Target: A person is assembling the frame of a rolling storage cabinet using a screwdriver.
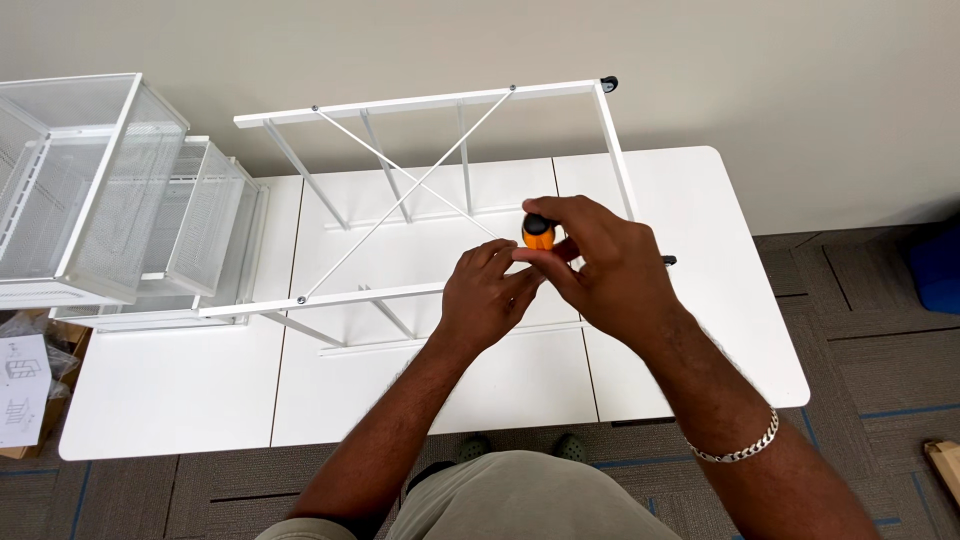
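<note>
The right hand is closed around a screwdriver with an orange and black handle, its fingers wrapped over the top of the handle near the middle of the desk. The left hand sits just beside it, fingers pinched narrow against the lower part of the handle and touching the right hand's fingertips; whether it grips anything of its own cannot be told. Both hands hover over a white metal frame lying on its side across the desk, with crossed diagonal braces and a small black foot at its far right corner. At the left end stand white mesh wire baskets, stacked together. A paper instruction sheet lies at the left, off the desk.
</note>
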